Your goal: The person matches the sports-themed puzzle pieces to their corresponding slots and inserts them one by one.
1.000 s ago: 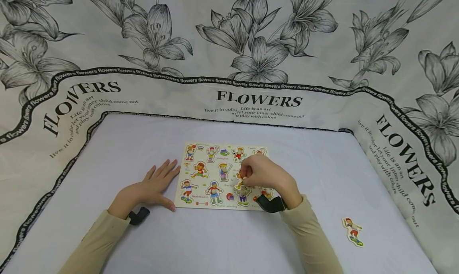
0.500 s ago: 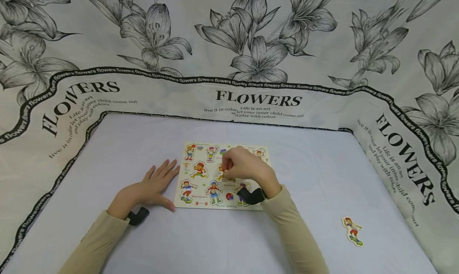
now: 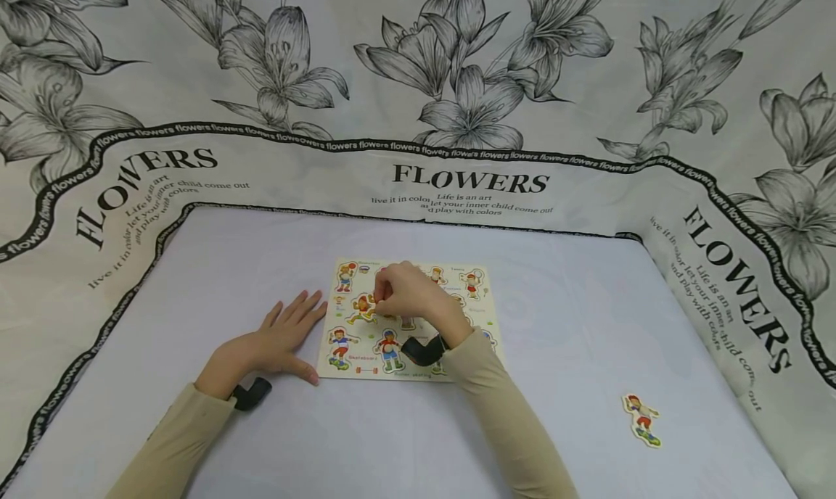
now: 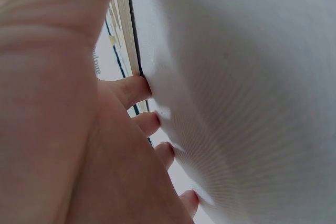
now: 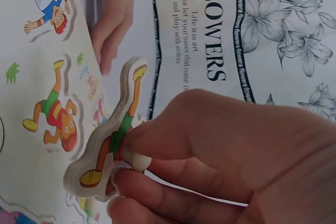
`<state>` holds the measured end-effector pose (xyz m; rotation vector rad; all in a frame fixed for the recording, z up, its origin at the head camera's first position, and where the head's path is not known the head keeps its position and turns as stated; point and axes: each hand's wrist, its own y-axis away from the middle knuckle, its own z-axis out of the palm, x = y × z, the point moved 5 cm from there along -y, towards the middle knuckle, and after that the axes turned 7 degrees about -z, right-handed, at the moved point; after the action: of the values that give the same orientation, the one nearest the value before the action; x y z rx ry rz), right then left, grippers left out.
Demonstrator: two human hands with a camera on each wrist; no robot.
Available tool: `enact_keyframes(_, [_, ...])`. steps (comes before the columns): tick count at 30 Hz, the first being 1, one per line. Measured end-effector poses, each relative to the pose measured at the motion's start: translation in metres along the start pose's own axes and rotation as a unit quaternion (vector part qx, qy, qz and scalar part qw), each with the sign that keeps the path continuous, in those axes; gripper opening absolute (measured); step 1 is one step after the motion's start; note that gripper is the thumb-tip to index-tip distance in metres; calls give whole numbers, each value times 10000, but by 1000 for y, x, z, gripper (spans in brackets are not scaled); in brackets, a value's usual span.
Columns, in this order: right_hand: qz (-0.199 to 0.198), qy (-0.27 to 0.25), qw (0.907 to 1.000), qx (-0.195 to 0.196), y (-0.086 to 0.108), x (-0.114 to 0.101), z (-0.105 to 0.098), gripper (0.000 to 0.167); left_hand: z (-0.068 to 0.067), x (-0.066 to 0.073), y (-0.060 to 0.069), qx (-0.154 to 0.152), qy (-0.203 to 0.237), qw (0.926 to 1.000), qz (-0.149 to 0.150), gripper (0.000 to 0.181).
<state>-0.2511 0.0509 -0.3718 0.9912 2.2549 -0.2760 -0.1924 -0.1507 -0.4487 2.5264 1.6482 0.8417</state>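
Note:
My right hand (image 3: 414,292) pinches a wooden runner puzzle piece (image 5: 94,161) by its round knob (image 5: 139,162) between thumb and fingers. In the right wrist view the piece stands tilted, apart from the board, near a matching runner picture (image 5: 56,114). Below this hand lies a cream puzzle board (image 3: 326,368) with several sports figures; hand and sleeve cover part of it. My left hand (image 3: 277,343) rests on the table with fingers spread, at the board's left edge. The left wrist view shows its fingertips (image 4: 137,87) touching the white cloth.
A loose skateboarder piece (image 3: 643,421) lies on the white tabletop (image 3: 555,296), well right of the board. Behind and around the table hangs a cloth (image 3: 470,122) printed with flowers and lettering. Each wrist wears a black camera mount (image 3: 253,394).
My right hand has moved left across the board with the runner piece, from the right-middle figures to the runner picture. The left hand stays where it was.

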Motion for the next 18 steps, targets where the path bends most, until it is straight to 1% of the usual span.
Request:
enact_keyframes(4, [15, -34, 10000, 23, -9, 0, 6, 12, -1, 0, 0, -23, 28, 10000, 1, 129])
enact_keyframes(9, [9, 204, 9998, 66, -19, 1, 14, 15, -2, 1, 1, -100, 86, 9999, -18, 128])
enact_keyframes(18, [179, 525, 9985, -13, -33, 3, 27, 18, -2, 2, 1, -67, 82, 9999, -7, 127])
